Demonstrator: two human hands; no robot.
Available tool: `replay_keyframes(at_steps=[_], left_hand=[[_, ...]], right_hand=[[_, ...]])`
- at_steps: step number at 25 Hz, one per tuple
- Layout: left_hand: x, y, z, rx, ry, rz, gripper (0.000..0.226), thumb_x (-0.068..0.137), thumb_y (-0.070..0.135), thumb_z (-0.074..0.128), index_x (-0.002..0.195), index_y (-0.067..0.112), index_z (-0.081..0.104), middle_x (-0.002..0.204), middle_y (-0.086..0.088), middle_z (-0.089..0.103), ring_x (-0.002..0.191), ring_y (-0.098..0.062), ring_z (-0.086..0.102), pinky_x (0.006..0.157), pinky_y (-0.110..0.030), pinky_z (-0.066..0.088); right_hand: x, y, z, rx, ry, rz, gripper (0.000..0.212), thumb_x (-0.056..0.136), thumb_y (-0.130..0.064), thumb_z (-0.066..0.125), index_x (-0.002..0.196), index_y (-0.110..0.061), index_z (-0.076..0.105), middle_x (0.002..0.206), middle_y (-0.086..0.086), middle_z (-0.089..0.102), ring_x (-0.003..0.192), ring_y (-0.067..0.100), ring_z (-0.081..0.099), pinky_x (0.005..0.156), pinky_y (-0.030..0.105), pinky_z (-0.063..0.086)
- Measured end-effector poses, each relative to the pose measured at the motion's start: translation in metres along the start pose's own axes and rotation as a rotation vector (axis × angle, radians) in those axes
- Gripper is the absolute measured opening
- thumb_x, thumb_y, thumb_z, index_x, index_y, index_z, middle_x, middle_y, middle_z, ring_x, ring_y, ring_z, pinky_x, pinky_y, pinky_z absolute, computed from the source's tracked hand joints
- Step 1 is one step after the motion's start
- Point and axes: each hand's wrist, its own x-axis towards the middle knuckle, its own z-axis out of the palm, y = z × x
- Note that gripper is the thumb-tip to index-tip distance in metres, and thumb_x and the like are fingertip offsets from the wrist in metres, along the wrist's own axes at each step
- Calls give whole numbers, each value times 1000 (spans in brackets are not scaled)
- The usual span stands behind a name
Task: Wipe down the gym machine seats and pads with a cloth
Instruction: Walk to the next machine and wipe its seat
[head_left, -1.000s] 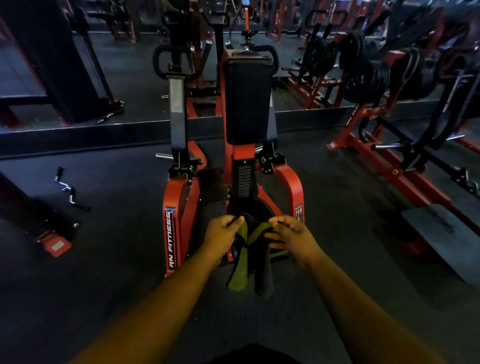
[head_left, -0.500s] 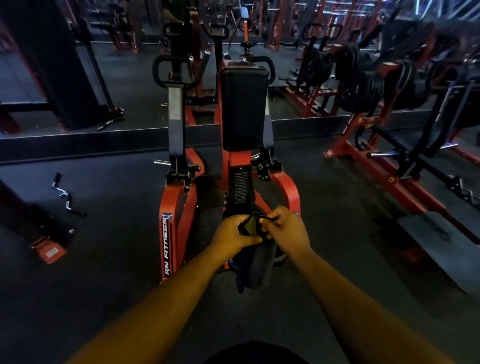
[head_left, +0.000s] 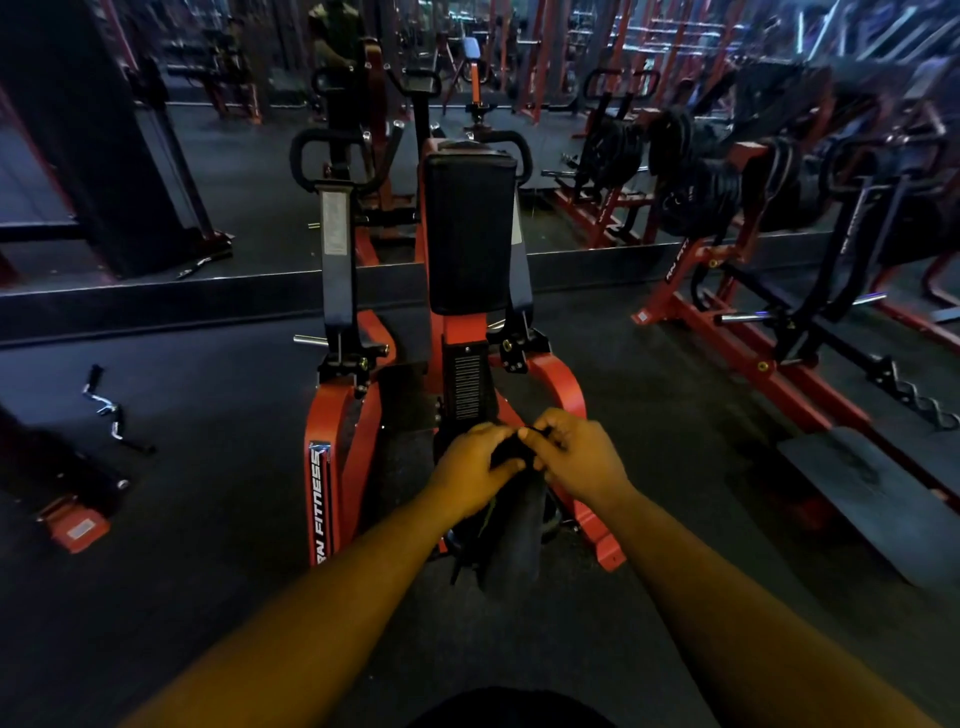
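A red gym machine (head_left: 326, 467) stands right in front of me, its tall black chest pad (head_left: 470, 234) upright at the centre. My left hand (head_left: 472, 470) and my right hand (head_left: 576, 454) are pressed close together, both gripping a dark cloth (head_left: 511, 535) with a green-yellow edge. The cloth hangs down below my hands and covers the machine's low seat, which is mostly hidden.
Another red plate-loaded machine (head_left: 769, 343) and a black floor pad (head_left: 872, 499) lie to the right. A curl bar (head_left: 106, 410) rests on the dark floor at left. A mirror wall runs behind the machine, with weight plates (head_left: 696, 192) stacked at the right.
My hands have come together, bunching the cloth up so less of it hangs down. The view has drifted slightly closer to the machine.
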Motion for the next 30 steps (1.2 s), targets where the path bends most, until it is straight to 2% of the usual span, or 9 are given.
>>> replay_keyframes(at_steps=[3, 6, 9, 14, 17, 20, 24, 27, 30], left_hand=[[9, -4, -12, 14, 69, -17, 32, 85, 7, 75, 117, 11, 74, 114, -7, 73, 108, -19, 66, 96, -23, 46], [16, -10, -31, -86, 61, -53, 32, 77, 1, 82, 107, 11, 78, 106, 1, 75, 100, -6, 69, 96, -23, 52], [16, -7, -38, -56, -84, 34, 28, 76, 2, 85, 102, 11, 79, 102, 6, 75, 93, 11, 65, 90, -11, 49], [14, -7, -51, 63, -133, 46, 26, 83, 12, 81, 109, 14, 78, 110, 2, 75, 98, 6, 63, 89, -6, 44], [20, -15, -67, 198, -128, 12, 28, 87, 16, 78, 115, 13, 75, 115, -4, 74, 107, -12, 66, 98, -29, 51], [24, -13, -71, 304, -122, 15, 26, 89, 16, 75, 114, 10, 74, 116, -8, 71, 110, -22, 65, 99, -35, 49], [23, -10, -77, -67, -28, -55, 12, 91, 15, 73, 100, 22, 73, 101, 1, 73, 93, -11, 68, 90, -33, 53], [28, 17, -90, -400, 42, -134, 18, 91, 13, 72, 91, 31, 75, 90, 6, 75, 85, -7, 70, 80, -27, 55], [43, 52, -101, -498, 95, -72, 20, 89, 11, 73, 90, 31, 77, 93, 6, 76, 92, -9, 70, 83, -23, 54]], right_hand=[[1, 0, -22, -195, -163, -23, 22, 96, -42, 64, 91, -21, 66, 68, -2, 68, 63, 16, 66, 65, 38, 55], [-2, 12, -39, -727, -445, -148, 36, 96, -54, 56, 113, -25, 67, 107, 0, 64, 106, 19, 58, 90, 39, 49], [-3, 24, -39, -1036, -569, -123, 50, 93, -59, 55, 136, -35, 53, 141, 5, 43, 136, 28, 36, 107, 53, 36], [4, 26, -48, -1148, -264, 9, 40, 99, -47, 47, 138, -36, 48, 139, 7, 45, 130, 30, 43, 100, 52, 43], [2, 25, -55, -1068, -58, -116, 35, 101, -46, 47, 131, -30, 53, 123, 5, 57, 116, 29, 56, 89, 45, 50], [6, 25, -57, -848, 59, -191, 28, 92, -47, 63, 110, -26, 62, 104, 1, 63, 98, 26, 63, 75, 42, 54], [13, 20, -73, 83, -14, -93, 24, 82, -10, 81, 85, -27, 63, 83, -3, 68, 82, 23, 68, 75, 41, 55], [6, -6, -74, 613, 168, -106, 47, 83, 6, 74, 112, -28, 61, 93, -6, 71, 92, 13, 70, 82, 28, 55], [-15, -1, -39, 508, -12, 47, 39, 88, 1, 70, 124, -14, 62, 103, -10, 75, 98, 1, 69, 99, 40, 55]])
